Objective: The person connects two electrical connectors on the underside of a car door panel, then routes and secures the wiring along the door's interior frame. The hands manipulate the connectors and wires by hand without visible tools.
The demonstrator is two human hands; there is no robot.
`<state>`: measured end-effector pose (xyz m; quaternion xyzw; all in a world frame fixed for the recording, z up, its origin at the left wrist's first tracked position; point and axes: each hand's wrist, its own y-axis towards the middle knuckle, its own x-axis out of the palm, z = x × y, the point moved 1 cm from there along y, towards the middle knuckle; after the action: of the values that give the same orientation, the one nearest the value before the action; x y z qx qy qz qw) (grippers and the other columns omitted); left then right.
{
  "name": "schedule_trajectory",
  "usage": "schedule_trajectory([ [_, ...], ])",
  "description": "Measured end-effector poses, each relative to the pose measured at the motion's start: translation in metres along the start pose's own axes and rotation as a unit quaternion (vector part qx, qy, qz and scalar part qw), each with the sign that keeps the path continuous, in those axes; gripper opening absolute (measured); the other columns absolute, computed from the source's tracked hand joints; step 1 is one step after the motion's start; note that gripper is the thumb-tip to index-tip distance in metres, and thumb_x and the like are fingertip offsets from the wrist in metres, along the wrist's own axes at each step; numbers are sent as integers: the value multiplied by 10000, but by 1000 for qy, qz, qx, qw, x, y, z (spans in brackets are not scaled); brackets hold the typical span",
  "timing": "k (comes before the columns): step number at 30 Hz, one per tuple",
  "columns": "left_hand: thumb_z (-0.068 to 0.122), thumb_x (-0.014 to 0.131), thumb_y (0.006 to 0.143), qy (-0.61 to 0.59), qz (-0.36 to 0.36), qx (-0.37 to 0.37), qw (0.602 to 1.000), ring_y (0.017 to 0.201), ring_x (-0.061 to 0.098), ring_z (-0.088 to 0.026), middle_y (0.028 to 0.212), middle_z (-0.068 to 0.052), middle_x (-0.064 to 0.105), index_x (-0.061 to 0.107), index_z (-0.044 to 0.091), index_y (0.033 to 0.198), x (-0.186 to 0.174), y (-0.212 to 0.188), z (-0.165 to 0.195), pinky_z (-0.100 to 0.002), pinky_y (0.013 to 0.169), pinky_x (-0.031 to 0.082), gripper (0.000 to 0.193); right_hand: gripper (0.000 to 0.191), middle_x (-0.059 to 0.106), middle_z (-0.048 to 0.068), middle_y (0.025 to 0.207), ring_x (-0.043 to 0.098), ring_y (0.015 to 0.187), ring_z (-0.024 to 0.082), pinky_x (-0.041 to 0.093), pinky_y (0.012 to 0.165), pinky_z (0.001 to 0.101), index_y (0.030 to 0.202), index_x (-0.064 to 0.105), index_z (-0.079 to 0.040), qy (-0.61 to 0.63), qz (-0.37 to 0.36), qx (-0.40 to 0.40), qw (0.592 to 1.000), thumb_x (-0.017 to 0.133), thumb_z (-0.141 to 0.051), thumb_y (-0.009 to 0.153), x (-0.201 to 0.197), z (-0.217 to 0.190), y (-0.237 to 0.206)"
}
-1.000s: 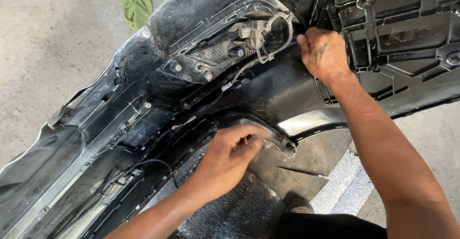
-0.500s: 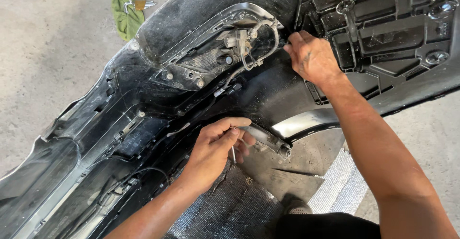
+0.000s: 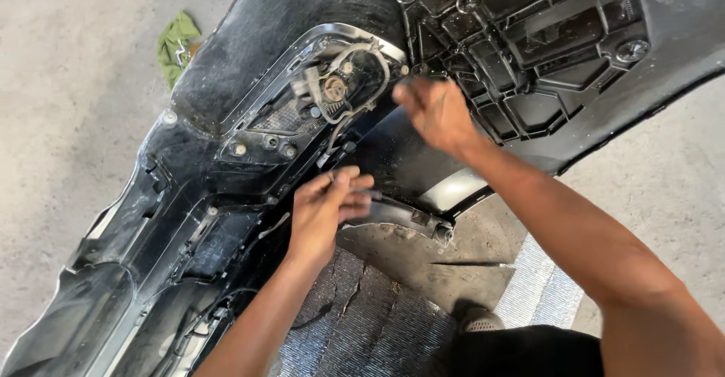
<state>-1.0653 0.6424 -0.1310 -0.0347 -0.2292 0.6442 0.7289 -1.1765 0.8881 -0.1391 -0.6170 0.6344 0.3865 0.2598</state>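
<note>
Left hand [image 3: 326, 209] fingers on bumper [image 3: 249, 128] trim strip [image 3: 400, 214] (blurred), right hand [image 3: 434, 112] approx. above

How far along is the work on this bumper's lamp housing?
Already done: the black bumper cover lies inside-up on the concrete floor, its fog lamp housing exposed. In hand: the left hand pinches at the edge of the curved inner trim piece, while the blurred right hand is beside the housing. Left: the lamp's wiring looks attached.

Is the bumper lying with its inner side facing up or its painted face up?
Inner side up. The black bumper shows its ribbed grille backing and the fog lamp's rear socket and wiring, with both hands working on that face.
</note>
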Motion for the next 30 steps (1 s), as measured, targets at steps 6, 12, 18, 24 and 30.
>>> schedule_trajectory([
  [6,296,684,969,-14,58,64,996,827,709,-164,1089,-150,762,717,-27,1198,27,74,-32,-305,649,601,397,334,704,210,788,692,723,361,539,664,431,1094,723,-26,93,-143,-149,974,639,-324,968,-14,-17,-48],
  [12,230,689,1067,16,22,176,984,813,627,-124,991,-124,707,769,-4,1163,79,83,-48,-277,646,549,265,317,745,118,772,715,654,190,590,598,321,1004,746,61,336,-114,79,931,666,-245,982,-19,1,-44],
  [18,223,571,1072,87,9,306,948,1107,665,-139,1393,-87,611,592,-17,1380,112,65,-46,-301,883,626,391,219,733,83,931,692,781,138,577,676,288,1095,702,53,588,-76,162,788,658,-130,985,-9,17,-42],
  [24,270,618,1107,144,27,323,935,1190,666,-176,1377,-121,649,535,-27,1481,122,66,-59,-343,983,569,484,151,708,90,911,658,782,156,547,708,294,1083,690,52,477,-70,105,870,669,-90,1036,-11,29,-38],
  [30,214,715,1006,-92,108,116,983,732,666,-129,889,-61,713,720,-35,1059,115,91,-64,-308,584,560,254,135,718,154,994,707,853,292,556,745,378,1112,729,-20,99,-15,-188,977,697,-73,992,-33,24,-47],
])
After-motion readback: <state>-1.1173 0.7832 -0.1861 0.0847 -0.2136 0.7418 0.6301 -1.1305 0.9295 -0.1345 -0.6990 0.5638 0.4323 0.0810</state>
